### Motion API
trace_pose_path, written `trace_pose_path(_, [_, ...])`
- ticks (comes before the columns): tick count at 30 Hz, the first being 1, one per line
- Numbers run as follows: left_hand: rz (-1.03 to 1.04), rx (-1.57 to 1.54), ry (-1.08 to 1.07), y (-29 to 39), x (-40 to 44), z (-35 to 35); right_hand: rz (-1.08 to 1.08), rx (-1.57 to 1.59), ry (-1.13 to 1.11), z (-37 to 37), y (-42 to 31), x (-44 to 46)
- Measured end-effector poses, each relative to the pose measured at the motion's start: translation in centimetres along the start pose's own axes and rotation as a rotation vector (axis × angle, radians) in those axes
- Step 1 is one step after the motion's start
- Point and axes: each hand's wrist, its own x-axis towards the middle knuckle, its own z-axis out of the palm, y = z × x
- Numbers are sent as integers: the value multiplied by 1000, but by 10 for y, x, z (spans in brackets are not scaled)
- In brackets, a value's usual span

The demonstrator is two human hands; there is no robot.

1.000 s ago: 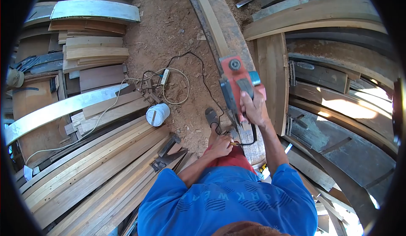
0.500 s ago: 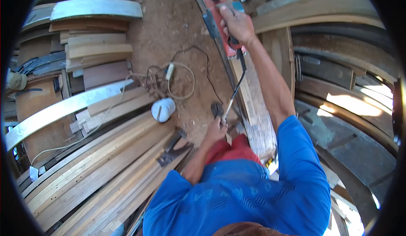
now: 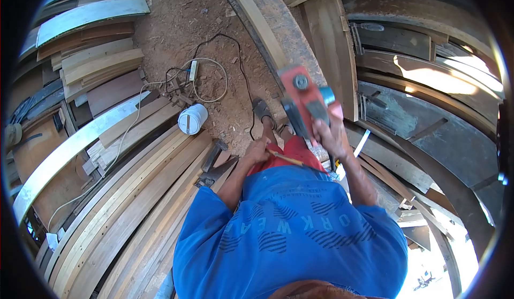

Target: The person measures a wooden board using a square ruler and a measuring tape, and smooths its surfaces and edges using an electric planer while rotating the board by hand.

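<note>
My right hand [image 3: 333,136] is closed around the handle of a red electric planer [image 3: 301,93], slightly blurred by motion. The planer is near my body, over the near end of a long wood strip [image 3: 257,18] on the bench beam [image 3: 286,20]. From this angle I cannot tell whether it touches the wood. My left hand [image 3: 258,150] is closed on the planer's power cord [image 3: 286,159] in front of my red shorts. A lighter, yellowish section of the cord stretches from that hand toward the planer.
A white bucket [image 3: 193,119] stands on the dirt floor, left of my feet. An extension socket [image 3: 193,70] lies among looped cables. Stacked boards [image 3: 123,202] fill the left. A hand saw [image 3: 214,173] rests near my left arm. More planks [image 3: 407,74] lie at right.
My right hand has drawn the planer back along the beam toward my body and turned it. My left hand has shifted slightly left, still on the cord. The view has moved too.
</note>
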Motion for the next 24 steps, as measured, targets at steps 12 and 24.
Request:
trace_pose_path(12, [28, 9, -60, 18, -3, -8, -221, -245, 101, 28, -20, 64])
trace_pose_path(24, [-16, -781, 652, 144, 93, -100, -322, 49, 222, -43, -99, 52])
